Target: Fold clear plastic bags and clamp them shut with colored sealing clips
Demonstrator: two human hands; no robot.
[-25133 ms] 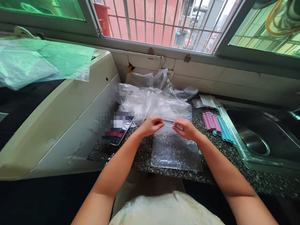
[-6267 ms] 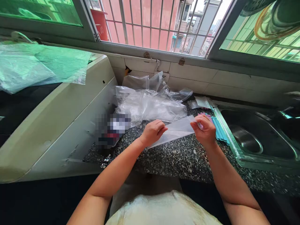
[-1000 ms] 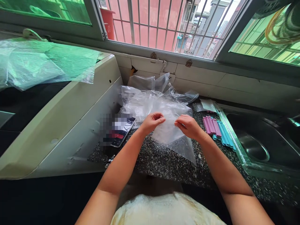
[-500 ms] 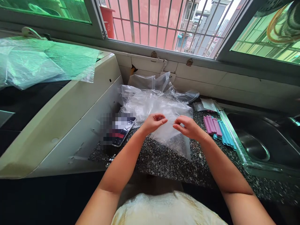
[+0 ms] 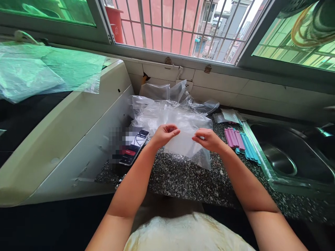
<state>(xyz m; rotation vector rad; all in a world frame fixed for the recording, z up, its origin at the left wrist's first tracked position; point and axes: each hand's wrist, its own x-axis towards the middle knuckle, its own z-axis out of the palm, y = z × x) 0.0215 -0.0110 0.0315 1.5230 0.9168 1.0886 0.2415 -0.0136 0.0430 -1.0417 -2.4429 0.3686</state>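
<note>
A translucent plastic bag (image 5: 183, 143) is stretched between my two hands over the front of the counter. At its upper left edge, my left hand (image 5: 164, 135) is closed in a pinch, thumb against fingers. My right hand (image 5: 208, 139) pinches the opposite side the same way. Behind and beneath lies a crumpled heap of clear plastic bags (image 5: 154, 113); one corner (image 5: 205, 160) of plastic hangs forward below my right hand. Pink strips (image 5: 234, 138) and blue strips (image 5: 250, 148), which look like bag-sealing clips, lie right of my right hand.
A phone (image 5: 136, 144) lies left of my left forearm, beside a cream appliance (image 5: 86, 118) draped with plastic sheets (image 5: 52, 69). At right is a metal sink (image 5: 277, 150). Small clear packets (image 5: 230, 115) lie near its corner. A barred window (image 5: 167, 28) runs behind the speckled counter (image 5: 183, 181).
My left hand has moved slightly left, away from my right hand, so the gap between them is wider. The bag between them now looks flatter and more stretched. The view has shifted a little.
</note>
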